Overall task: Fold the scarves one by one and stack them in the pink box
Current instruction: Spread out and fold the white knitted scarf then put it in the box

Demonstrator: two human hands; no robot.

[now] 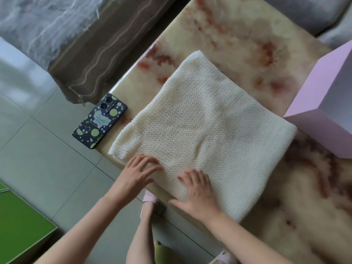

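The cream waffle-knit scarf (200, 126) lay flat just left of the open pink cardboard box (323, 103). The left hand (139, 172) and right hand (198, 193) pressed flat-fingered on its near edge, gripping nothing; a careless fold risked sliding layers askew.

A room in a home, seen from above a table.
A glossy stone-patterned table (238, 44) is set on a pale tiled floor (47, 140). Grey cushions (308, 12) are seen at the far right and brown striped cloth (99, 60) at the far left. A phone (100, 121) in a decorated case is laid near a knitted scarf (205, 119), and pink slippers (149, 197) are worn.
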